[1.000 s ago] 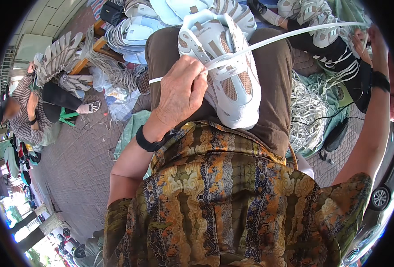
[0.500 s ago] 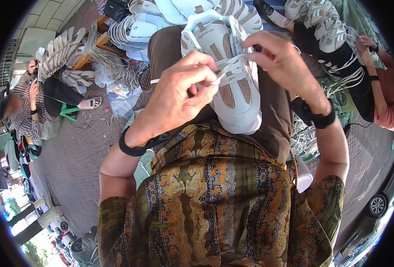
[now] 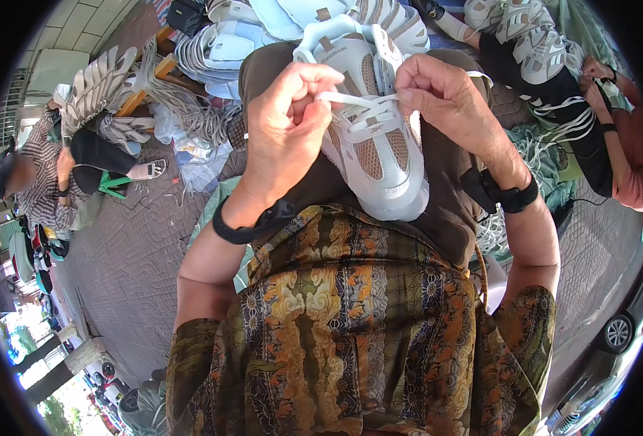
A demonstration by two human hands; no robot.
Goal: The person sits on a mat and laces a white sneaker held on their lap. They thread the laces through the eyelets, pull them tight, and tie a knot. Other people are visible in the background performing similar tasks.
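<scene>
On my lap, over brown trousers, rests a white and beige sneaker (image 3: 390, 192) with tan mesh panels, its toe towards me. Laces cross the lower part of its tongue. A flat white shoelace (image 3: 358, 99) stretches sideways above the tongue between my two hands. My left hand (image 3: 281, 134) pinches one end of that stretch between thumb and fingers. At the shoe's right eyelet edge, my right hand (image 3: 449, 105) pinches the lace too. Another piece of lace loops out behind the right hand. Both wrists wear black bands.
Stacked pale shoe parts (image 3: 227, 54) lie beyond my knees. Bundled laces (image 3: 183, 102) hang at a wooden frame to the left. A seated person (image 3: 38, 174) works at far left. At right, another person's hands (image 3: 594, 83) are near more sneakers (image 3: 532, 43). A car (image 3: 616, 338) stands lower right.
My left hand has moved up and tilted more upright. My right hand has closed in on the eyelet edge, and the lace between them is now pulled straight.
</scene>
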